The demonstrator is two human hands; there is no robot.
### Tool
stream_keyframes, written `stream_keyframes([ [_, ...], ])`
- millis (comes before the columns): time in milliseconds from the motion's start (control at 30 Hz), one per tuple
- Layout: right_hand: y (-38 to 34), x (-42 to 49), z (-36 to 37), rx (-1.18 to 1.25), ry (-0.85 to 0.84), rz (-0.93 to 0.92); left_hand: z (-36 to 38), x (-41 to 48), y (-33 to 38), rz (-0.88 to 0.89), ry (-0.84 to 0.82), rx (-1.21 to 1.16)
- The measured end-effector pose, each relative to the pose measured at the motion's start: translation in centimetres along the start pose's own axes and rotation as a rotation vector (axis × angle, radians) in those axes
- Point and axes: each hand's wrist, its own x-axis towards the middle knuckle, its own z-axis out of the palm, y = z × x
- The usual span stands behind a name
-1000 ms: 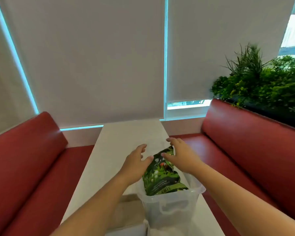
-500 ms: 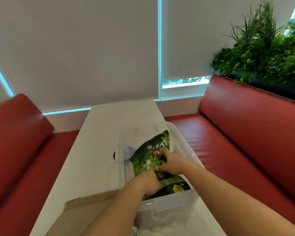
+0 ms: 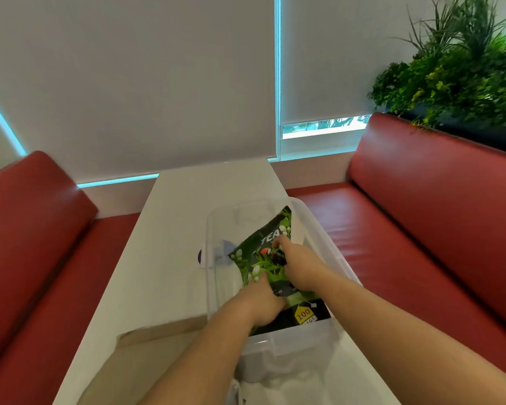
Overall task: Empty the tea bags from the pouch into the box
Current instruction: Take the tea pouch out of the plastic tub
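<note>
A green and black tea pouch (image 3: 260,252) with leaf print and a yellow "100 bags" tag lies slanted inside a clear plastic box (image 3: 327,258) on the white table (image 3: 170,229). Its far end leans against the box's far wall. My left hand (image 3: 263,299) is inside the box and presses down on the pouch's near left part, fingers curled over it. On the pouch's middle, towards its right side, lies my right hand (image 3: 298,267), its fingers closed on the foil. No loose tea bags are visible.
A flat brown cardboard piece (image 3: 158,334) lies on the table left of the box's near end. Something white and crumpled (image 3: 278,372) shows near the box's front wall. Red bench seats flank the table; a planter with greenery (image 3: 456,71) stands behind the right bench.
My hands went from the pouch's raised top end down onto its middle inside the box. The view tilted downward, so the whole box shows now. Over the last half second little moved.
</note>
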Motion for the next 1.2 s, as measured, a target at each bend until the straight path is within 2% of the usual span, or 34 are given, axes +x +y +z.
stream_keyframes([
  [167, -1.2, -1.8, -1.8, 0.143, 0.231, -0.155, -0.6, 1.3, -1.1, 0.084, 0.195, -0.230],
  [333, -3.9, -5.1, -6.7, 0.179, 0.464, -0.295, -4.3, -4.3, 2.7, 0.257, 0.421, -0.322],
  [433, -6.1, -7.2, -10.5, 0.222, 0.539, -0.358, -7.5, -6.7, 3.8, 0.280, 0.561, -0.323],
  [533, -8.1, -9.5, -13.6, 0.271, 0.588, -0.454, -11.1, -9.8, 4.3, 0.266, 0.621, -0.455],
  [633, -10.0, -12.8, -14.8, 0.383, 0.570, -0.514, -13.8, -13.9, 4.5, 0.220, 0.596, -0.741],
  [700, -11.0, -15.5, -14.4, 0.452, 0.557, -0.547, -15.2, -16.9, 4.3, 0.255, 0.577, -0.995],
  [800, -11.5, -19.4, -12.4, 0.491, 0.578, -0.582, -16.3, -21.2, 3.3, 0.350, 0.585, -1.137],
  [933, -10.2, -23.6, -9.1, 0.576, 0.464, -0.494, -16.1, -26.0, 0.4, 0.386, 0.577, -1.059],
  [1200, -7.3, -29.8, -2.4, 0.774, 0.215, -0.282, -12.0, -31.8, -4.0, 0.326, 0.223, -0.632],
])
